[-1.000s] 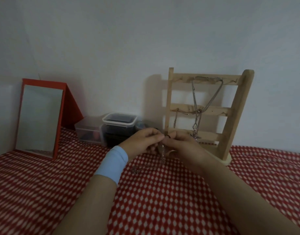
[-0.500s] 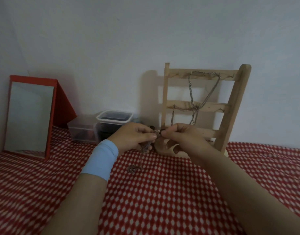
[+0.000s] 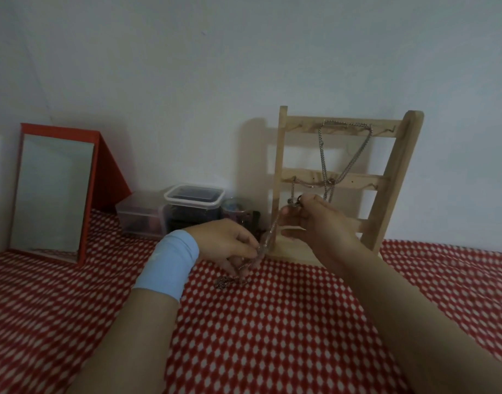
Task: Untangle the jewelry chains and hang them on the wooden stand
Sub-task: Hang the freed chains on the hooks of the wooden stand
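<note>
A wooden ladder-shaped stand (image 3: 386, 177) leans against the wall on the red checked cloth. A silver chain (image 3: 321, 155) hangs from its top rung, and a shorter chain (image 3: 293, 189) hangs from the middle rung. My right hand (image 3: 315, 223) is raised before the stand's lower rungs and pinches one end of a thin chain (image 3: 272, 234). That chain runs taut down to my left hand (image 3: 230, 245), which pinches it lower, near the stand's base. The chain's loose end lies bunched on the cloth (image 3: 224, 281) under my left hand.
A red-framed mirror (image 3: 53, 191) stands at the left against the wall. Clear plastic boxes (image 3: 193, 197) and small jars (image 3: 238, 209) sit between the mirror and the stand. The red checked cloth (image 3: 272, 336) covers the whole surface.
My hands were close together pinching the chain. Now the right hand has risen toward the stand and the left has dropped, stretching the chain between them.
</note>
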Demonstrator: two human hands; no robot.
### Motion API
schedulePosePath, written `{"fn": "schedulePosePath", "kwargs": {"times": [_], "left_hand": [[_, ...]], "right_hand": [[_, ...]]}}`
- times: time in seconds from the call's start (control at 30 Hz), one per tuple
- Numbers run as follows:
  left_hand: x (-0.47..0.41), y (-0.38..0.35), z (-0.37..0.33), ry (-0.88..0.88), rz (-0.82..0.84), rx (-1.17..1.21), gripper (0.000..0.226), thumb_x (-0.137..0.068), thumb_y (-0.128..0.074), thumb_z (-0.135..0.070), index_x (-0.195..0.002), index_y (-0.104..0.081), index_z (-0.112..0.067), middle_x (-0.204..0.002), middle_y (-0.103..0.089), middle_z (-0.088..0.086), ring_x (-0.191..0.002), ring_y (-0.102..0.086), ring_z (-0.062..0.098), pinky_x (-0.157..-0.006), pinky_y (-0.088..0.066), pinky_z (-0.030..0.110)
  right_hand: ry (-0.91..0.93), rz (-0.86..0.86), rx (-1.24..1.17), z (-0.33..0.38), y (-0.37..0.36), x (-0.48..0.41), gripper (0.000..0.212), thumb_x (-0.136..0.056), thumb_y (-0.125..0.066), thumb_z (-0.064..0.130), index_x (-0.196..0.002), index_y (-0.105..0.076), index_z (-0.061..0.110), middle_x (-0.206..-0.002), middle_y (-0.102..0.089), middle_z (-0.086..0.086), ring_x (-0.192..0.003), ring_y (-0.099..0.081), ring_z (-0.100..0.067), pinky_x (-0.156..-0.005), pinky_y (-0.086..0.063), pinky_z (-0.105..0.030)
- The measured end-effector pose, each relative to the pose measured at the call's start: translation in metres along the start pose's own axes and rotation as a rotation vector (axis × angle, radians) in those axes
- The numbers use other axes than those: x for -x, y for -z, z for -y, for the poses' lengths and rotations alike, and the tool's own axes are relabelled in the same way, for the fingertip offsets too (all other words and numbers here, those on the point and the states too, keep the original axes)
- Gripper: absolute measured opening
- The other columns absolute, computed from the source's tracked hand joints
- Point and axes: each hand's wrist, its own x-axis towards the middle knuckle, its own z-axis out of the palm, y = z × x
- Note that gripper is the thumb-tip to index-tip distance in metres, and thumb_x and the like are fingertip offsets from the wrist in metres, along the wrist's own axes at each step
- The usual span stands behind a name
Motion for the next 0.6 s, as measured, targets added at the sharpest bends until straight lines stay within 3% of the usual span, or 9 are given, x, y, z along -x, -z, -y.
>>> {"fn": "schedulePosePath", "kwargs": {"times": [0.07,0.23,0.3,0.37,0.43,0.47,0.53,0.6], "left_hand": [[-0.002,-0.002,0.0,0.079,0.0,-0.035,0.016,-0.099,-0.054,-0.015,-0.103,-0.069,-0.012,-0.088,-0.073,0.008,-0.073,-0.069,0.018,-0.075,-0.059,0.032],[0.001,0.002,-0.004,0.19,-0.116,-0.273,0.027,-0.097,-0.049,-0.022,-0.103,-0.069,-0.004,-0.075,-0.06,0.002,-0.058,-0.053,0.013,-0.055,-0.044,0.023],[0.006,0.008,-0.003,0.199,-0.095,-0.371,0.028,-0.098,-0.049,-0.025,-0.108,-0.07,-0.01,-0.084,-0.065,0.001,-0.069,-0.061,0.016,-0.059,-0.049,0.025],[0.009,0.012,0.0,0.206,-0.081,-0.39,0.03,-0.098,-0.049,-0.034,-0.109,-0.072,-0.017,-0.099,-0.069,0.004,-0.08,-0.066,0.021,-0.066,-0.051,0.026],[0.012,0.015,0.0,0.229,-0.069,-0.376,0.035,-0.098,-0.047,-0.048,-0.1,-0.074,-0.026,-0.082,-0.066,0.0,-0.061,-0.057,0.014,-0.058,-0.046,0.023],[0.013,0.016,0.0,0.253,-0.053,-0.398,0.038,-0.096,-0.046,-0.055,-0.094,-0.075,-0.032,-0.073,-0.062,-0.004,-0.054,-0.051,0.012,-0.058,-0.044,0.023],[0.016,0.018,0.0,0.287,-0.002,-0.443,0.046,-0.092,-0.045,-0.066,-0.081,-0.078,-0.034,-0.066,-0.061,-0.007,-0.055,-0.051,0.012,-0.068,-0.046,0.027],[0.018,0.019,0.002,0.253,0.032,-0.368,0.044,-0.089,-0.049,-0.066,-0.08,-0.079,-0.034,-0.074,-0.068,-0.005,-0.07,-0.063,0.015,-0.082,-0.049,0.032]], "right_hand": [[-0.009,0.002,-0.076,0.002,0.001,-0.002,0.026,-0.111,-0.035,0.026,-0.105,-0.053,0.007,-0.087,-0.07,-0.011,-0.086,-0.069,-0.03,-0.082,-0.058,-0.046],[-0.061,0.088,-0.357,0.01,0.0,-0.001,0.038,-0.111,-0.03,0.034,-0.096,-0.052,0.007,-0.078,-0.063,-0.01,-0.072,-0.069,-0.028,-0.077,-0.062,-0.048],[-0.069,0.088,-0.466,0.013,0.0,0.001,0.043,-0.111,-0.03,0.035,-0.086,-0.052,0.009,-0.073,-0.056,-0.007,-0.063,-0.064,-0.023,-0.077,-0.06,-0.047],[-0.097,0.081,-0.503,0.018,0.004,0.003,0.04,-0.11,-0.035,0.037,-0.081,-0.049,0.014,-0.068,-0.049,-0.003,-0.054,-0.052,-0.018,-0.062,-0.058,-0.037],[-0.163,0.113,-0.315,0.021,0.01,0.004,0.034,-0.107,-0.043,0.039,-0.081,-0.044,0.018,-0.065,-0.043,0.001,-0.048,-0.035,-0.011,-0.04,-0.037,-0.022],[-0.187,0.136,-0.132,0.021,0.013,0.004,0.031,-0.106,-0.046,0.039,-0.083,-0.044,0.018,-0.065,-0.043,0.002,-0.047,-0.03,-0.01,-0.038,-0.027,-0.02],[-0.194,0.17,0.305,0.018,0.014,0.003,0.028,-0.104,-0.053,0.037,-0.091,-0.053,0.012,-0.067,-0.048,0.0,-0.046,-0.031,-0.009,-0.04,-0.023,-0.021],[-0.168,0.18,0.678,0.013,0.012,0.005,0.026,-0.102,-0.058,0.036,-0.103,-0.062,0.011,-0.07,-0.054,0.0,-0.045,-0.038,-0.007,-0.04,-0.028,-0.022]]}}
